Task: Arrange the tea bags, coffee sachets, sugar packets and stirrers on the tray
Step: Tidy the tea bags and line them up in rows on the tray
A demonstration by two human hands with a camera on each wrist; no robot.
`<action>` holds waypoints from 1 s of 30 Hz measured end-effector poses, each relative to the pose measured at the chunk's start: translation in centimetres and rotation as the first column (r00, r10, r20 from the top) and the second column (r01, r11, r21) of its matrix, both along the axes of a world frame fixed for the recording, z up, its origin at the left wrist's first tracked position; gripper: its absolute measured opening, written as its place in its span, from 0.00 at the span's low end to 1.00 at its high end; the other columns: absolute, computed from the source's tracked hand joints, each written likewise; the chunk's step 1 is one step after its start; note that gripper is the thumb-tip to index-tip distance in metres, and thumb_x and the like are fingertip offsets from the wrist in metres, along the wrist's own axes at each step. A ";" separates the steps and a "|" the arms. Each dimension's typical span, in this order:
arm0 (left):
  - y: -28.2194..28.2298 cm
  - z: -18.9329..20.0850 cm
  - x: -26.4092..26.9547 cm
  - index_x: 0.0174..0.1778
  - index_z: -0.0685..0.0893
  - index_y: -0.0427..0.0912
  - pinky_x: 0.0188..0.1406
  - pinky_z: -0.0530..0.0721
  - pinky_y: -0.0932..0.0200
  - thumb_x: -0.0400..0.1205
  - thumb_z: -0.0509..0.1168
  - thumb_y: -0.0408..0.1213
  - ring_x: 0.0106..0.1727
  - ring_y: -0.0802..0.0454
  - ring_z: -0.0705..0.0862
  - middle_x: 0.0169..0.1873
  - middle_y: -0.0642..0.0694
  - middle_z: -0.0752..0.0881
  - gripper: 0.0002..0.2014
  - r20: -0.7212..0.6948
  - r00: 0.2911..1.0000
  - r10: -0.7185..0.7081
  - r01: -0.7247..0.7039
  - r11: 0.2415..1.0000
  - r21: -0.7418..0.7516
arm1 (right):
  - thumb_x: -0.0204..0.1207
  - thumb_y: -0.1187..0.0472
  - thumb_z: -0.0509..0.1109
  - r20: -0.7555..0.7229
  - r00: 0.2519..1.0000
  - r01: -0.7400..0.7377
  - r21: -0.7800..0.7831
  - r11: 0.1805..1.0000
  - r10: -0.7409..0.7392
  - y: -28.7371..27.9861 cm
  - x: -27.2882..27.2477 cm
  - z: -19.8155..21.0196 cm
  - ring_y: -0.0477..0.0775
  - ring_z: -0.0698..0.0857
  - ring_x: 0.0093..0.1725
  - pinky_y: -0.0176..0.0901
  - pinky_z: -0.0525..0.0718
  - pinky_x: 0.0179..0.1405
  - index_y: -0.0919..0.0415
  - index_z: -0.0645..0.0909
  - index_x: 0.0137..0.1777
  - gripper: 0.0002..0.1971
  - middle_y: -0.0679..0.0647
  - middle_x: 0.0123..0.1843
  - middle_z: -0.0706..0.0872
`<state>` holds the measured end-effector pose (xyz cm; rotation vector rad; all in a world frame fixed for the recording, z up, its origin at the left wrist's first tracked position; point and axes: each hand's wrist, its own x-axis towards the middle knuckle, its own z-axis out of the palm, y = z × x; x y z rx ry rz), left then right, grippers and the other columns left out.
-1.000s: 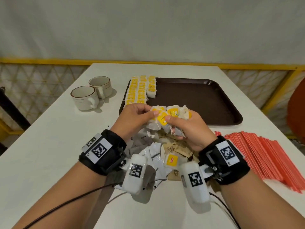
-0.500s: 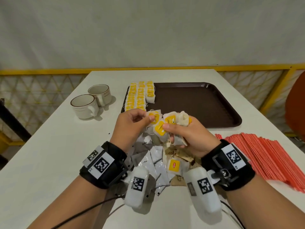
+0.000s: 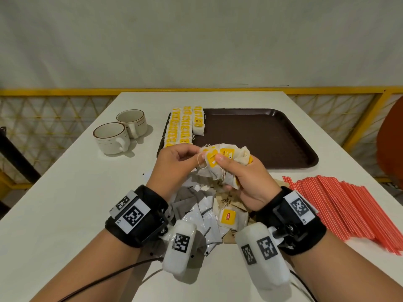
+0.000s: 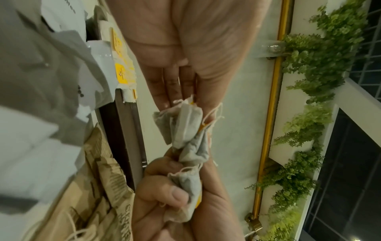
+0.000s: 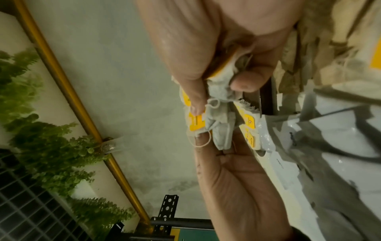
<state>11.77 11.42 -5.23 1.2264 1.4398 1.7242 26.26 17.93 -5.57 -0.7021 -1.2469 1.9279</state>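
Fingers of right hand (image 3: 246,182) clutch bunched tea bags (image 3: 226,162); left hand (image 3: 174,164) pinches one, clearest in wrist views.

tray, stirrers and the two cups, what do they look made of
Tray: likely moulded plastic, dark brown, matte, with a rounded raised rim.
Stirrers: probably thin plastic, red, straight and uniform.
Cups: apparently glazed ceramic, off-white, brown-lined rims, thick walls.
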 end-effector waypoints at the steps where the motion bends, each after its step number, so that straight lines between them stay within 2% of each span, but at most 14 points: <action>1: 0.0 0.0 0.1 0.38 0.89 0.38 0.39 0.83 0.66 0.71 0.73 0.35 0.36 0.56 0.85 0.32 0.48 0.89 0.04 0.004 1.000 -0.003 0.003 1.000 0.008 | 0.66 0.57 0.76 -0.001 1.000 0.019 -0.009 1.000 -0.019 0.1 0.0 0.0 0.59 0.86 0.41 0.35 0.75 0.18 0.71 0.81 0.63 0.27 0.68 0.54 0.88; 4: -0.1 0.0 0.2 0.35 0.88 0.37 0.36 0.83 0.64 0.73 0.73 0.31 0.33 0.56 0.83 0.29 0.48 0.87 0.02 -0.019 0.999 0.027 -0.026 0.999 0.028 | 0.69 0.60 0.76 0.007 0.999 0.052 0.019 0.998 -0.052 0.1 -0.1 -0.1 0.59 0.89 0.46 0.40 0.84 0.26 0.70 0.82 0.61 0.22 0.66 0.52 0.90; 7: 0.1 -0.3 0.0 0.31 0.86 0.40 0.36 0.83 0.65 0.74 0.72 0.26 0.33 0.56 0.81 0.27 0.50 0.86 0.08 -0.072 0.994 0.077 -0.075 0.997 0.034 | 0.74 0.68 0.72 0.020 1.000 0.011 0.055 0.998 -0.012 0.0 -0.1 -0.2 0.49 0.90 0.39 0.35 0.84 0.30 0.69 0.84 0.58 0.12 0.58 0.45 0.91; 9: 0.1 -0.3 -0.1 0.31 0.86 0.41 0.36 0.81 0.67 0.74 0.71 0.24 0.33 0.59 0.81 0.27 0.53 0.85 0.09 -0.069 0.995 0.072 -0.070 0.997 0.032 | 0.74 0.69 0.72 0.057 0.998 -0.010 0.095 0.995 0.004 -0.2 -0.1 -0.3 0.49 0.90 0.43 0.35 0.85 0.35 0.68 0.85 0.57 0.11 0.58 0.47 0.92; 12: 0.0 -0.1 -0.1 0.34 0.87 0.37 0.40 0.84 0.65 0.74 0.71 0.26 0.37 0.54 0.84 0.32 0.46 0.88 0.05 -0.021 1.000 0.023 -0.023 1.000 0.006 | 0.74 0.69 0.73 0.096 0.995 0.018 0.128 0.992 -0.031 -0.1 -0.1 -0.3 0.56 0.90 0.48 0.44 0.88 0.42 0.68 0.86 0.56 0.11 0.60 0.49 0.91; 14: 0.0 0.0 0.0 0.37 0.88 0.35 0.42 0.86 0.62 0.74 0.71 0.27 0.38 0.51 0.85 0.34 0.43 0.89 0.01 0.023 1.000 -0.009 0.009 1.000 -0.004 | 0.74 0.69 0.73 0.104 0.993 0.045 0.129 0.991 -0.059 0.1 0.0 -0.4 0.61 0.90 0.53 0.53 0.88 0.52 0.68 0.86 0.56 0.11 0.62 0.51 0.91; 16: -0.1 0.0 0.1 0.39 0.88 0.34 0.40 0.86 0.62 0.73 0.72 0.32 0.36 0.52 0.85 0.34 0.42 0.89 0.04 0.040 0.999 -0.021 0.021 1.000 -0.008 | 0.74 0.69 0.73 0.098 0.992 0.068 0.118 0.991 -0.080 0.2 0.1 -0.4 0.62 0.89 0.55 0.58 0.86 0.57 0.69 0.85 0.56 0.11 0.63 0.52 0.90; 20: 0.0 0.1 0.2 0.37 0.88 0.37 0.38 0.85 0.62 0.67 0.73 0.40 0.32 0.55 0.84 0.31 0.45 0.88 0.10 0.065 0.998 0.002 -0.001 1.000 -0.019 | 0.74 0.71 0.73 0.112 0.984 0.121 0.143 0.982 -0.137 0.3 0.0 -0.5 0.63 0.89 0.54 0.59 0.86 0.58 0.71 0.85 0.55 0.10 0.65 0.52 0.90; 25: 0.0 0.0 0.4 0.39 0.90 0.40 0.44 0.87 0.57 0.75 0.72 0.33 0.38 0.52 0.86 0.35 0.44 0.90 0.02 -0.014 1.000 0.007 -0.008 0.999 -0.049 | 0.73 0.73 0.72 0.129 0.973 0.172 0.150 0.974 -0.191 0.5 -0.4 -1.0 0.64 0.87 0.48 0.63 0.86 0.52 0.72 0.84 0.51 0.08 0.71 0.51 0.88; 28: -0.3 0.2 0.5 0.40 0.90 0.42 0.43 0.87 0.61 0.75 0.72 0.32 0.38 0.54 0.87 0.35 0.48 0.91 0.01 -0.040 0.999 -0.027 0.025 0.997 -0.068 | 0.73 0.73 0.72 0.132 0.970 0.184 0.140 0.973 -0.203 0.6 -0.5 -1.2 0.63 0.87 0.47 0.60 0.87 0.50 0.72 0.83 0.53 0.09 0.71 0.50 0.88; 30: -0.4 0.2 0.4 0.41 0.90 0.40 0.45 0.88 0.58 0.72 0.75 0.30 0.39 0.50 0.88 0.37 0.45 0.91 0.04 -0.071 0.997 -0.038 0.031 0.996 -0.087 | 0.73 0.72 0.72 0.138 0.973 0.169 0.125 0.978 -0.186 0.8 -0.5 -1.3 0.62 0.87 0.46 0.54 0.87 0.45 0.72 0.84 0.54 0.10 0.69 0.49 0.89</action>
